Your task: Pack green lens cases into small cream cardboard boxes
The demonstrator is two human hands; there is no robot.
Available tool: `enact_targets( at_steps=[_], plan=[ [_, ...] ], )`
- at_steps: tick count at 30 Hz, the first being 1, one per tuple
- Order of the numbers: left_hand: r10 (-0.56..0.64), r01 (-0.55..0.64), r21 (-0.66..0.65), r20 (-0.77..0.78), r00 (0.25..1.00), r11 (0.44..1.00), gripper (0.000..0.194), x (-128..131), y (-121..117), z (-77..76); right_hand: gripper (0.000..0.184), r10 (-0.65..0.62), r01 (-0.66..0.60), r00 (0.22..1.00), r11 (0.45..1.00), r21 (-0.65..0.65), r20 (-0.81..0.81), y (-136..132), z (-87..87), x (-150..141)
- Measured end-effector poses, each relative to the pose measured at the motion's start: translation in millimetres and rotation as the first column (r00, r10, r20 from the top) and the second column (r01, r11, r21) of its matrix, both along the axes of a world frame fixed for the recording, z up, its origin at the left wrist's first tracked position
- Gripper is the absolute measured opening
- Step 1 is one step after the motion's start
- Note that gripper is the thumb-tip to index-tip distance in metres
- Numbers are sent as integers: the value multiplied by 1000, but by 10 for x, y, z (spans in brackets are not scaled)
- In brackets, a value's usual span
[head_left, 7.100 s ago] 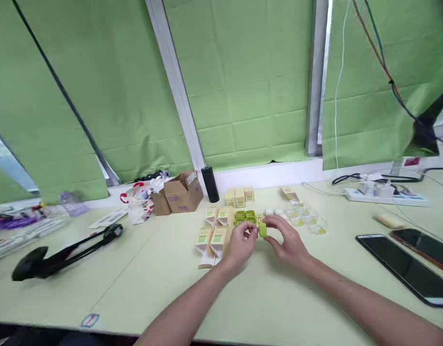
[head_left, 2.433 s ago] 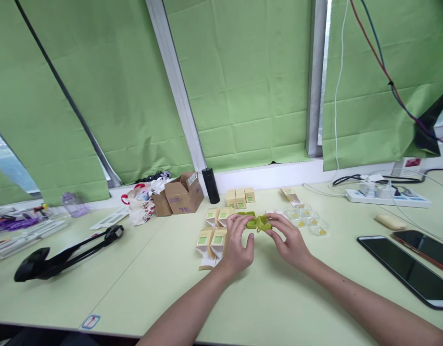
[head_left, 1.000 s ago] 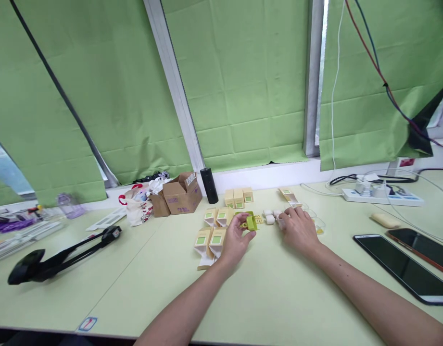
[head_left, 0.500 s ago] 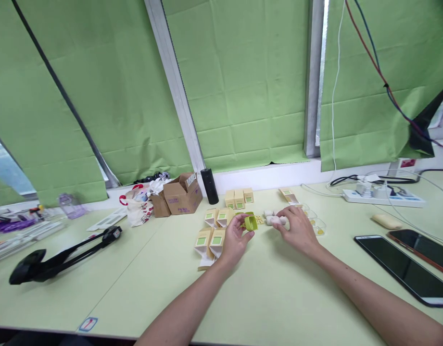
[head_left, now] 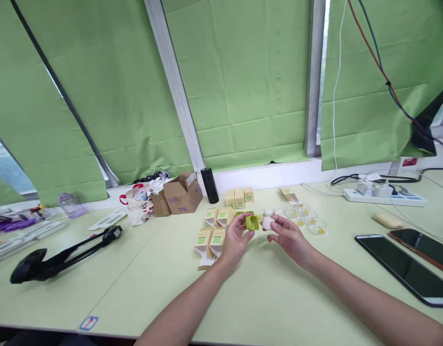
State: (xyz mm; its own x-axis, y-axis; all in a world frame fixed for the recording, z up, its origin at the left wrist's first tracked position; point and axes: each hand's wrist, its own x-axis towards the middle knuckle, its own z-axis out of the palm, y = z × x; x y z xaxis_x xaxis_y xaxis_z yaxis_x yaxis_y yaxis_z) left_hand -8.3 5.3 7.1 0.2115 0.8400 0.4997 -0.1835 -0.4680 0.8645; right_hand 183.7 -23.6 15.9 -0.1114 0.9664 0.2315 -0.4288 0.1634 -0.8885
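My left hand (head_left: 238,236) is closed around a small yellow-green plastic cup (head_left: 252,222), its open side turned toward me. Between the thumb and fingers of my right hand (head_left: 289,239) is a small white block (head_left: 267,223), just right of the cup. More white pieces (head_left: 273,212) lie on the table behind it. Clear plastic cups (head_left: 317,226) with yellow bits inside stand beyond my right hand. Left of my left hand are several small cream cartons (head_left: 203,239) with green labels, some with open flaps.
More cartons (head_left: 239,197) stand at the back beside a black cylinder (head_left: 209,186) and a cardboard box (head_left: 183,193). A power strip (head_left: 385,196) with cables and two phones (head_left: 401,266) lie on the right. A black strapped object (head_left: 62,254) lies on the left.
My right hand has lifted a white block from the group on the table and moved it left, close to the cup. The clear cups are now more exposed. My left hand stays nearly still.
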Motion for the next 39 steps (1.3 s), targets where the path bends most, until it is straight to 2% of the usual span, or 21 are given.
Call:
enact_targets(
  at_steps=[8, 16, 22, 27, 33, 39],
  plan=[
    [8, -7, 33, -48, 999, 999, 47, -22, -17, 8, 47, 11, -11, 1000, 999, 33, -12, -18, 24, -13],
    [46, -47, -4, -77, 996, 999, 45, -16, -16, -13, 48, -3, 3, 1000, 1000, 10, 12, 14, -8, -10],
    [76, -79, -26, -103, 992, 997, 47, -21, 5, -66, 46, -44, 51, 995, 996, -76, 92, 73, -56, -5],
    [133, -141, -42, -154, 979, 989, 48, -30, 33, -107, 55, 2, -1, 1000, 986, -166, 3, 96, -48, 8],
    [152, -158, -19, -191, 970, 987, 49, -23, 7, -95, 58, -7, 5, 1000, 994, -105, -13, 65, -13, -13],
    [180, -176, 38, -261, 949, 984, 49, -17, -50, -62, 57, -50, 59, 991, 996, -67, 128, 32, -5, -15]
  ],
)
